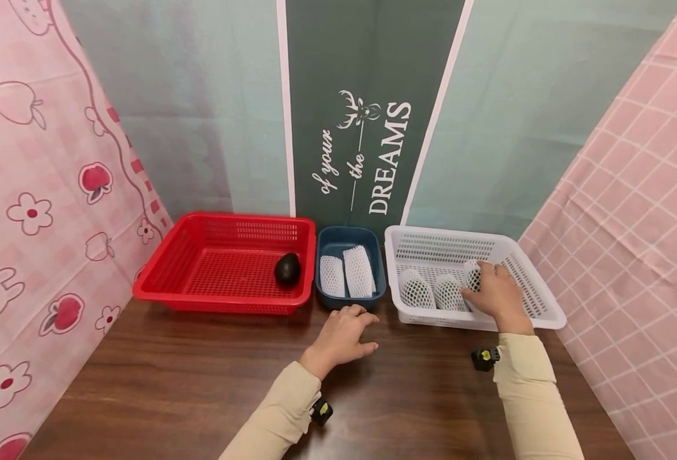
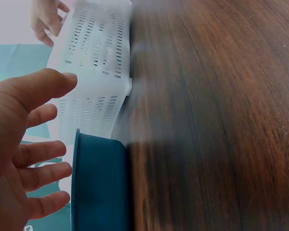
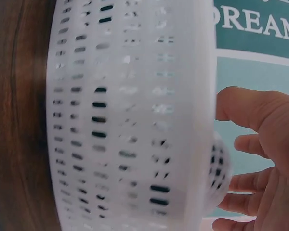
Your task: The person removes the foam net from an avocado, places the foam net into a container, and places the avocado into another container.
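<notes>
My right hand [image 1: 496, 292] reaches into the white basket [image 1: 536, 291], at a dark fruit in a white foam net [image 1: 472, 277]. In the right wrist view, thumb and fingers are spread at this netted fruit [image 3: 219, 168], with a gap between thumb and net; whether the fingers touch it is unclear. Two more netted fruits [image 1: 417, 292] [image 1: 450, 294] lie to its left. My left hand [image 1: 341, 335] is held with loose, parted fingers just in front of the blue bin [image 1: 380, 275], holding nothing. White foam net sleeves [image 1: 358, 271] lie in that bin.
A red basket [image 1: 225, 306] stands on the left, with one bare dark avocado [image 1: 287, 269] at its right end. The three containers stand in a row on a brown wooden table [image 1: 407, 396], before a green curtain [image 1: 488, 128]. Pink cloths [image 1: 631, 223] hang at both sides.
</notes>
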`<state>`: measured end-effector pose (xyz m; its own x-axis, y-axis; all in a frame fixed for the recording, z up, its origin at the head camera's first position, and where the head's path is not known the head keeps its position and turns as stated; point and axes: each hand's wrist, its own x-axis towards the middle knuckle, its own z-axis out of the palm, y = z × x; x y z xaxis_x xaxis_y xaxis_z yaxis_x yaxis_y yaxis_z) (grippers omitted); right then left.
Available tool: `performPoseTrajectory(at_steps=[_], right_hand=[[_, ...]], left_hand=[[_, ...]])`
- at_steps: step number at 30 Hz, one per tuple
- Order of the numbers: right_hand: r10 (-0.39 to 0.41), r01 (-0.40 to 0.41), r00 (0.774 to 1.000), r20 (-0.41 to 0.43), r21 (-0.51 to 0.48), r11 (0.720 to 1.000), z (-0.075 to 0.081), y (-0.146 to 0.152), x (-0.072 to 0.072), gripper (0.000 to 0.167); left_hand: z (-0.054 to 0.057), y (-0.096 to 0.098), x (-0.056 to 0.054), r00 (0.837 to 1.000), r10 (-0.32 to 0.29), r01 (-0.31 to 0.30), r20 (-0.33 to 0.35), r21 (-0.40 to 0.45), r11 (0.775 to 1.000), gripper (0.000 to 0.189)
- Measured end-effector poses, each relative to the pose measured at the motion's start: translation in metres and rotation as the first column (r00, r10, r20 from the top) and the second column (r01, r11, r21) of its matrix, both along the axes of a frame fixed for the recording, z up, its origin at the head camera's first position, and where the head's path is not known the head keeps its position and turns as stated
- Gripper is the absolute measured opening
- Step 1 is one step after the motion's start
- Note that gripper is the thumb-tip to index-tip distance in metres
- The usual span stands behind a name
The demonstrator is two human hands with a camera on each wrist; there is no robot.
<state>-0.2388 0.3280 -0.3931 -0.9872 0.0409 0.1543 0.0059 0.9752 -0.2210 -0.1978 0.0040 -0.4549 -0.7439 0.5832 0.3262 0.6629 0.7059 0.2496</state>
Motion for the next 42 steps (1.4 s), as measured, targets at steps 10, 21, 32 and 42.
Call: performPoseTrajectory(at_steps=[10,21,32,42], right_hand=[[-0.011,0.015,0.999,0.037,-0.120,0.993,-0.014,0.010,-0.002,0.083],[-0.077,0.088,0.995,0.068,-0.176,0.980,-0.028,0.011,-0.006,0.091],[-0.087,0.091,0.996,0.028,-0.191,0.977,-0.028,0.007,-0.005,0.088],[-0.083,0.067,0.995,-0.062,-0.228,0.971,-0.006,0.001,-0.003,0.090]], left_hand=[[-0.010,0.002,-0.006,0.996,0.022,-0.020,0.092,-0.022,1.000,0.043],[-0.020,-0.004,-0.009,0.973,0.049,-0.030,0.226,-0.088,0.996,0.046],[-0.018,-0.007,-0.011,0.976,0.039,-0.023,0.213,-0.079,0.997,0.044],[0.013,-0.012,-0.012,0.995,0.009,-0.011,0.102,0.011,1.000,0.042]])
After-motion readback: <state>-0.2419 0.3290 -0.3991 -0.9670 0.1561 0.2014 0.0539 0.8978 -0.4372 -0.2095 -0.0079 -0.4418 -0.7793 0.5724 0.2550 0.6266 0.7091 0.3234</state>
